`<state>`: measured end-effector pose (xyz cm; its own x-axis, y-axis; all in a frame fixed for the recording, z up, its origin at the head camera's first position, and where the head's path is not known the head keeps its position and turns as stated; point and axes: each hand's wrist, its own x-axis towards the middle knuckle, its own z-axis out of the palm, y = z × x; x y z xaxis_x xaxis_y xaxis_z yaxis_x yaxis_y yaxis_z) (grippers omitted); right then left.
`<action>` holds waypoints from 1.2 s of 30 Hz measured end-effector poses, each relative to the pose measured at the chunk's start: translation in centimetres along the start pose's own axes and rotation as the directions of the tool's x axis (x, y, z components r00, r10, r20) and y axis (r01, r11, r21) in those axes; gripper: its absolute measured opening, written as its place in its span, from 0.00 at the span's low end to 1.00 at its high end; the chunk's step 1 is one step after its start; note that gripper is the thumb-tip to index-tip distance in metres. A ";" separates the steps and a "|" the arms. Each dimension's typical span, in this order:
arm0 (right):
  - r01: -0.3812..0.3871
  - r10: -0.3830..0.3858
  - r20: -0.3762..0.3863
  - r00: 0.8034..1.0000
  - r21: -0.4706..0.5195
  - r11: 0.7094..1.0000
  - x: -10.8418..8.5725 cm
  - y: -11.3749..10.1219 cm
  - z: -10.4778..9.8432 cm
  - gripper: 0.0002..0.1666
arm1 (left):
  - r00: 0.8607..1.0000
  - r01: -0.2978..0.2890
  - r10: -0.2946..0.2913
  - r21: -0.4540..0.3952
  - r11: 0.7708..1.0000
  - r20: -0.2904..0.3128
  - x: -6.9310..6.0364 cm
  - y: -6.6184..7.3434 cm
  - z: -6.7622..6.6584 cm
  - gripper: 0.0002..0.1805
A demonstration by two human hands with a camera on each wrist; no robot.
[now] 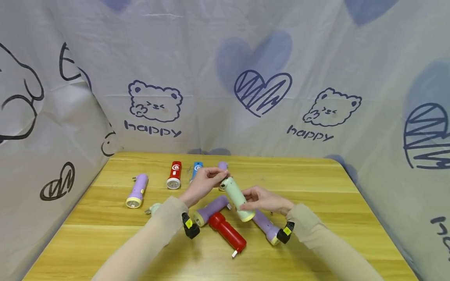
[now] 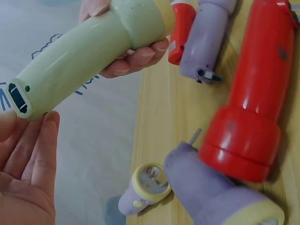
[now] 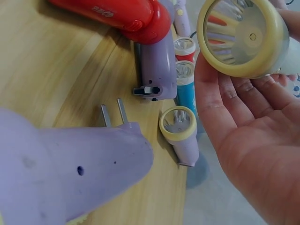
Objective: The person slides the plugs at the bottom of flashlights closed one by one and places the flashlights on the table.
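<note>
Fingers of my left hand (image 1: 203, 182) and right hand (image 1: 265, 200) pinch a pale-green cylindrical plastic flashlight (image 1: 234, 195) between them.

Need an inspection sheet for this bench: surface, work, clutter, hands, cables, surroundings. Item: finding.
Surface: table, wood-grain top.
Job's things: light-green flashlight, held above the table, dark slot in its tail.
Clutter: left purple flashlight; back red flashlight, blue flashlight and back purple flashlight in a row; middle purple flashlight, near red flashlight and right purple flashlight, prongs out; green item, mostly hidden.
Left hand: fingers at the tail.
Right hand: grips near the lens end.
Cables: nothing seen.
Surroundings: pale sheet with bear and heart prints, behind and both sides.
</note>
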<state>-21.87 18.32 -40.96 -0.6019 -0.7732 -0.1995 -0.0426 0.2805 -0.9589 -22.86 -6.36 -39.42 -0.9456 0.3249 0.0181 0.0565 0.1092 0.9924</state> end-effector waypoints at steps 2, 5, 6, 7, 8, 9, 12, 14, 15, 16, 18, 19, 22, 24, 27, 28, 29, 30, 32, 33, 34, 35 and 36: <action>0.000 0.000 -0.015 1.000 -0.006 1.000 0.0 0.1 0.0 0.32 | 1.000 -0.014 0.014 0.006 1.000 0.003 -0.1 -0.2 -0.1 0.18; -0.001 0.000 -0.044 0.999 -0.014 1.000 0.2 0.3 -0.1 0.32 | 0.999 -0.050 0.050 0.037 0.998 -0.005 -0.3 -0.3 -0.4 0.20; -0.002 0.001 -0.059 0.998 -0.019 1.000 0.2 0.3 -0.1 0.32 | 0.998 -0.061 0.061 0.052 0.997 -0.011 -0.4 -0.4 -0.6 0.20; -0.005 0.003 -0.076 0.997 -0.025 1.000 0.3 0.3 -0.1 0.32 | 0.997 -0.074 0.075 0.074 0.995 -0.015 -0.5 -0.4 -0.7 0.20; -0.008 0.006 -0.091 0.996 -0.030 1.000 0.3 0.3 -0.1 0.33 | 0.996 -0.085 0.087 0.096 0.992 -0.019 -0.6 -0.4 -0.8 0.20; -0.013 0.009 -0.104 0.994 -0.033 0.999 0.4 0.3 -0.2 0.34 | 0.995 -0.095 0.098 0.126 0.987 -0.021 -0.7 -0.4 -0.9 0.20; -0.027 0.022 -0.146 0.989 -0.033 0.999 0.5 0.3 -0.2 0.36 | 0.992 -0.115 0.124 0.228 0.967 -0.023 -1.0 -0.4 -1.3 0.18; -0.026 0.021 -0.164 0.986 -0.028 0.999 0.6 0.2 -0.3 0.36 | 0.991 -0.120 0.134 0.301 0.946 -0.025 -1.3 -0.5 -1.5 0.17; -0.023 0.018 -0.172 0.985 -0.027 0.999 0.6 0.2 -0.4 0.36 | 0.990 -0.123 0.140 0.340 0.932 -0.027 -1.4 -0.6 -1.5 0.16; -0.021 0.016 -0.183 0.983 -0.024 0.999 0.7 0.1 -0.5 0.35 | 0.989 -0.123 0.144 0.371 0.920 -0.029 -1.5 -0.6 -1.6 0.16; -0.025 0.021 -0.208 0.978 -0.016 1.000 0.8 -0.1 -0.7 0.35 | 0.988 -0.124 0.151 0.428 0.895 -0.031 -1.7 -0.7 -1.6 0.15; -0.026 0.021 -0.221 0.975 -0.019 0.999 0.9 -0.1 -0.8 0.34 | 0.987 -0.131 0.161 0.458 0.879 -0.027 -1.9 -0.8 -1.6 0.15; -0.043 0.038 -0.268 0.963 -0.012 0.999 1.3 -0.4 -1.2 0.34 | 0.985 -0.149 0.173 0.520 0.841 0.003 -2.2 -1.0 -1.7 0.15; -0.055 0.050 -0.302 0.952 -0.007 0.998 1.6 -0.6 -1.6 0.34 | 0.984 -0.166 0.176 0.558 0.813 0.035 -2.4 -1.2 -1.7 0.15; -0.065 0.061 -0.350 0.935 0.002 0.998 2.0 -0.7 -2.1 0.34 | 0.981 -0.191 0.179 0.602 0.775 0.081 -2.8 -1.4 -1.6 0.15; -0.068 0.066 -0.367 0.928 0.006 0.998 2.2 -0.8 -2.3 0.34 | 0.979 -0.200 0.179 0.616 0.762 0.095 -2.9 -1.4 -1.6 0.15; -0.070 0.067 -0.378 0.923 0.007 0.998 2.4 -0.8 -2.4 0.33 | 0.978 -0.204 0.179 0.630 0.750 0.105 -3.0 -1.5 -1.6 0.15; -0.079 0.076 -0.392 0.917 0.008 0.997 2.6 -0.8 -2.6 0.33 | 0.977 -0.210 0.180 0.643 0.737 0.114 -3.1 -1.5 -1.5 0.15; -0.095 0.089 -0.416 0.905 0.007 0.995 2.9 -0.8 -2.8 0.33 | 0.975 -0.221 0.180 0.670 0.709 0.132 -3.2 -1.7 -1.6 0.15; -0.107 0.101 -0.427 0.899 0.011 0.994 3.2 -0.7 -2.8 0.33 | 0.974 -0.224 0.177 0.681 0.697 0.139 -3.4 -1.8 -1.6 0.15; -0.113 0.108 -0.434 0.894 0.013 0.993 3.4 -0.7 -2.9 0.33 | 0.975 -0.222 0.172 0.690 0.688 0.143 -3.5 -1.9 -1.6 0.16; -0.123 0.115 -0.441 0.890 0.012 0.992 3.6 -0.7 -3.0 0.34 | 0.977 -0.212 0.160 0.704 0.678 0.140 -3.5 -1.9 -1.6 0.16; -0.131 0.123 -0.449 0.885 0.013 0.991 3.8 -0.7 -3.1 0.34 | 0.979 -0.203 0.149 0.718 0.666 0.138 -3.6 -2.0 -1.6 0.17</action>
<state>-26.57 16.92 -40.40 -0.8959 -0.3947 -0.2037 0.0467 0.3723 -0.9269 -20.10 -9.27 -41.28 -0.8732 0.4640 0.1490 0.4592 0.6811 0.5703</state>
